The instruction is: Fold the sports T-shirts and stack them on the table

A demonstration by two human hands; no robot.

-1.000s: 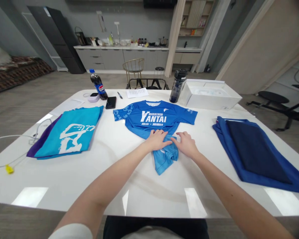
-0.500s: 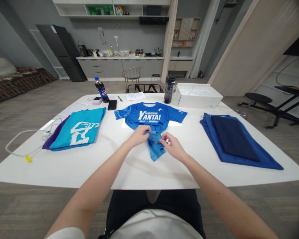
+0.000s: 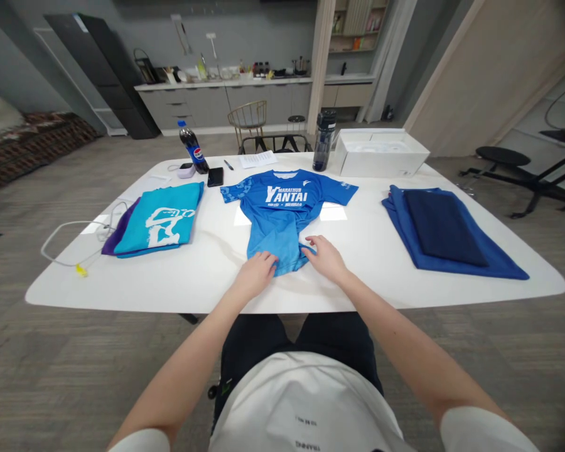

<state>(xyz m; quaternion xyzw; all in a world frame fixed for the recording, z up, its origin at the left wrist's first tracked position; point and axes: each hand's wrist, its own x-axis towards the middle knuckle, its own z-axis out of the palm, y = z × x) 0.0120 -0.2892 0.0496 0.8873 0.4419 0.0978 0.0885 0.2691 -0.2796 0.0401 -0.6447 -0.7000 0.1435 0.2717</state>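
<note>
A blue T-shirt (image 3: 282, 216) with white "Marathon Yantai" lettering lies face up on the white table (image 3: 216, 282), collar away from me, its lower part lighter blue and wrinkled. At the near left corner of the hem, my left hand (image 3: 257, 275) has its fingers closed on the cloth. My right hand (image 3: 327, 258) pinches the shirt's lower right edge between thumb and fingers; the cloth is bunched there. The exact grip of both hands is partly hidden.
Folded turquoise and purple shirts (image 3: 162, 220) lie left beside a white cable (image 3: 51, 235). Folded dark blue clothes (image 3: 445, 229) lie right. Along the far edge stand a cola bottle (image 3: 193, 147), a black phone (image 3: 215, 176), a dark drinking bottle (image 3: 324, 141) and a white box (image 3: 381, 154).
The shirt's lower part, bunched up between my hands before, now lies spread toward me on the table. My left hand has moved down to the hem; the view has tilted downward.
</note>
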